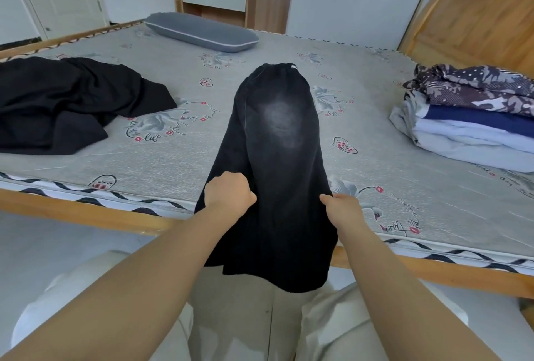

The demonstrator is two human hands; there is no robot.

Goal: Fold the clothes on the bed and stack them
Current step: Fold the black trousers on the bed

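Black trousers [277, 164] lie lengthwise across the bed [173, 158], waistband at the far end, the two legs laid one on the other; the leg ends hang over the near edge of the bed, past the wooden rail [86, 210]. Left hand [228, 193] is curled with its fingers closed on the left edge of the trousers near the rail. Right hand [342, 206] pinches the right edge at about the same level. Both hands hold cloth, neither is free.

Folded stack [468, 121] sits at the right side of the bed — patterned piece on top, blue and pale pieces beneath. A loose black garment [72, 103] lies crumpled at the far left, not yet folded. Grey pillow [202, 32] at the far side.

Judged step: lifting the hanging end to fold it up toward the waistband.

Risks from here:
- The overhanging part is heavy cloth; if either grip slips, that end may drag the trousers off the near edge to the floor.
- The hands grip the side edges only. If just the top layer is caught, the lower leg could stay behind and the fold come out skewed or bunched.
- Uneven lift — one hand ahead of the other — would twist the fold line.
- The stack on the right leans and its lower layers spill outward; setting bulky trousers on top off-centre could tip it.
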